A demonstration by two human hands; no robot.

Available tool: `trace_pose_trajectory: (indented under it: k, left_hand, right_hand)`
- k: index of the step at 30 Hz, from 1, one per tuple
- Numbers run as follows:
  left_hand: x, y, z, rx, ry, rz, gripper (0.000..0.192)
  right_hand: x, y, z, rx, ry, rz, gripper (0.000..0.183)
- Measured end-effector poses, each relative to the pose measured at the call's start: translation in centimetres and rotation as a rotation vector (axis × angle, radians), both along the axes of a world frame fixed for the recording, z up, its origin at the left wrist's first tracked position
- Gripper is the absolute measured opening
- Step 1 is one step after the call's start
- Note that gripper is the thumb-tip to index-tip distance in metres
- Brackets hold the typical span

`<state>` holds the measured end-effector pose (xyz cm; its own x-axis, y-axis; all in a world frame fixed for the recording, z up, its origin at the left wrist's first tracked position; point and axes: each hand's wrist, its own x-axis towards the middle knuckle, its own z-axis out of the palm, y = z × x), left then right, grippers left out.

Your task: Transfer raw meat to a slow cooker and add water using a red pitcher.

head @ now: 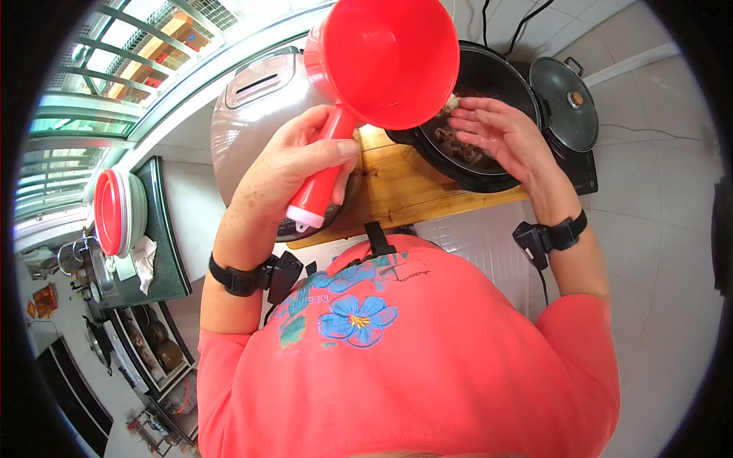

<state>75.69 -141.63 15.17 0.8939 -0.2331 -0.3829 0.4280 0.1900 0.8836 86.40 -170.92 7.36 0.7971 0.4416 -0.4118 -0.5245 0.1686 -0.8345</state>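
Note:
A red plastic water dipper [395,57] is tilted so that its inside faces me. My left hand [298,154] grips its handle, which ends in a pale cap with a hanging loop. To the right stands a black pot [529,74] with brown, meat-like pieces [458,146] inside; the dipper hides part of it. My right hand [498,129] is over the pot with its fingers stretched out and slightly spread. Close to its fingertips is a small whitish lump [451,104], partly behind the dipper; whether it touches the hand is unclear.
A rounded appliance, apparently a rice cooker [240,126], sits left of the pot on a wooden table [389,194]. A dark lid with a knob [561,109] leans at the pot's right. Stacked basins [109,212] and a cloth [145,260] lie on the dark counter [166,229].

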Motion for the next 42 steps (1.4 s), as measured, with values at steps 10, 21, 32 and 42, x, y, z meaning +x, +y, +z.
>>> trace_pose_trajectory:
  k: [10, 21, 32, 42]
  left_hand:
    - [2.3, -2.6, -1.3, 0.168, -0.034, -0.032, 0.045]
    - [2.1, -3.1, -2.0, 0.298, -0.074, -0.057, 0.04]
    - [1.5, -2.4, -2.8, 0.339, -0.104, -0.059, 0.05]
    - [1.6, -2.5, -3.5, 0.346, -0.185, -0.09, 0.047]
  right_hand:
    - [2.8, 2.2, -1.2, 0.127, 0.267, -0.036, 0.032]
    - [4.0, 3.3, -2.4, 0.139, 0.357, -0.06, 0.034]
    - [4.4, 2.3, -4.5, 0.207, 0.401, 0.189, 0.031]
    - [4.2, 2.3, -4.8, 0.175, 0.395, 0.201, 0.03]
